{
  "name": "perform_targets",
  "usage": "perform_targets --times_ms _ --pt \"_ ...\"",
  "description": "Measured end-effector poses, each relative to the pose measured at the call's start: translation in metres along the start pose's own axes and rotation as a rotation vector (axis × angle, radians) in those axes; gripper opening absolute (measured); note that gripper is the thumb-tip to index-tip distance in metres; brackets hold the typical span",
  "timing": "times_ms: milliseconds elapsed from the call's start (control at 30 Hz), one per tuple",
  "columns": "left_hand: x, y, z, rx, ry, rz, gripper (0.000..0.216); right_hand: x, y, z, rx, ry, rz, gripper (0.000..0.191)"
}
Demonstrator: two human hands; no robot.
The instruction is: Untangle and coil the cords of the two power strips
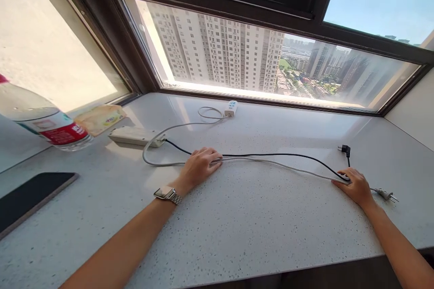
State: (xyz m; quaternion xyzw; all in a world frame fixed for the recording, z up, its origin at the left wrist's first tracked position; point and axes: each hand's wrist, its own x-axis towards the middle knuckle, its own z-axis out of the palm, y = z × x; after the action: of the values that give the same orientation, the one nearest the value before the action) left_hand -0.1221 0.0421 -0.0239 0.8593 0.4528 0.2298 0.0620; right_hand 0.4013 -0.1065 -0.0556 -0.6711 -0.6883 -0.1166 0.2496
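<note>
A black cord (285,154) and a white cord (267,160) run side by side across the speckled white counter. My left hand (200,166), a watch on its wrist, is closed over both cords left of centre. Farther right, my right hand (356,185) closes on both cords near their plug ends. A black plug (345,149) lies beyond my right hand, and a white plug (386,195) sticks out to its right. The black cord leads to a long white power strip (135,136). The white cord loops back to a small white socket block (231,108) near the window.
At the left stand a large plastic bottle (64,133) with a red label and a yellowish packet (101,118). A dark phone or tablet (34,196) lies at the left edge. Window frames border the counter's back; its front edge (257,274) is near me.
</note>
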Motion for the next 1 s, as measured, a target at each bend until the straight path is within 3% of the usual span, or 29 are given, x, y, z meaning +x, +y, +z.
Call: perform_targets --times_ms 167,333,400,467,533,633,700,767,833,900,1000 --pt "-0.013 0.004 -0.004 -0.057 -0.045 -0.038 0.032 -0.009 -0.016 -0.01 0.026 0.132 0.069 0.061" --pt "-0.013 0.008 -0.002 -0.117 -0.057 -0.098 0.044 -0.022 -0.029 -0.018 0.302 -0.054 0.144 0.06" --pt "-0.013 0.009 0.0 -0.095 -0.053 -0.119 0.046 -0.023 -0.032 -0.018 0.386 -0.017 0.253 0.056" --pt "-0.012 0.01 0.0 -0.048 -0.025 -0.128 0.046 -0.021 -0.034 -0.015 0.351 0.072 0.374 0.056" --pt "-0.013 0.01 -0.004 0.043 0.096 -0.165 0.041 -0.018 -0.037 -0.012 0.241 0.085 0.451 0.066" --pt "-0.017 0.003 -0.02 0.24 0.448 -0.39 0.032 -0.01 -0.04 -0.011 0.033 -0.067 0.56 0.084" --pt "-0.024 -0.009 -0.034 0.312 0.6 -0.62 0.044 -0.003 -0.037 -0.013 -0.094 -0.191 0.645 0.086" --pt "-0.032 -0.024 -0.045 0.28 0.569 -0.859 0.063 0.007 -0.03 -0.015 -0.172 -0.295 0.71 0.084" --pt "-0.039 -0.04 -0.051 0.165 0.425 -1.002 0.067 0.02 -0.021 -0.017 -0.172 -0.362 0.764 0.08" --pt "-0.042 -0.051 -0.05 0.04 0.342 -1.037 0.053 0.034 -0.013 -0.017 -0.156 -0.368 0.828 0.076" --pt "-0.039 -0.058 -0.043 -0.209 0.478 -0.978 0.021 0.057 -0.007 -0.014 -0.252 -0.338 0.958 0.067"
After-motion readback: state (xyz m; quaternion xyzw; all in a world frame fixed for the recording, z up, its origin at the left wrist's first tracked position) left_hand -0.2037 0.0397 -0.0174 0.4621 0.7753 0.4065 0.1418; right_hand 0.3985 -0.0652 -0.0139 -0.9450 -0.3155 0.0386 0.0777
